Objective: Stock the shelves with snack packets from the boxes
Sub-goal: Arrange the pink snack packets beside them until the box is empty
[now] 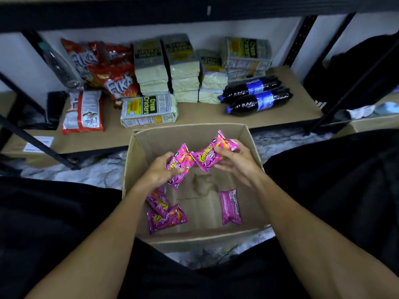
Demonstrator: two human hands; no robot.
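The person crouches over an open cardboard box (140, 147) on the floor, with both hands down in its mouth. The left hand (160, 171) grips a pink snack packet (180, 161), its fingers (177, 171) closed over the packet's near edge. The right hand (235, 162) holds a second pink packet (212, 155), pinched between the thumb on its face and the fingers beneath. The two packets meet at their corners, in the space between the two sets of fingers.

Under the left fingers, on the bottom of the box, two more pink packets (166, 219) lie overlapping. Under the right fingers, closer to the person, a lone pink packet (230, 207) lies plain side up, well apart from that pair.

Beyond the fingers, past the far wall of the box, a low shelf (194, 114) carries stock. A cream cracker pack (149, 112) lies flat at the front with stacks of crackers (185, 67) behind it. Red Fika bags (112, 72) sit off to the left, and two dark cola bottles (257, 96) lie on their sides to the right.
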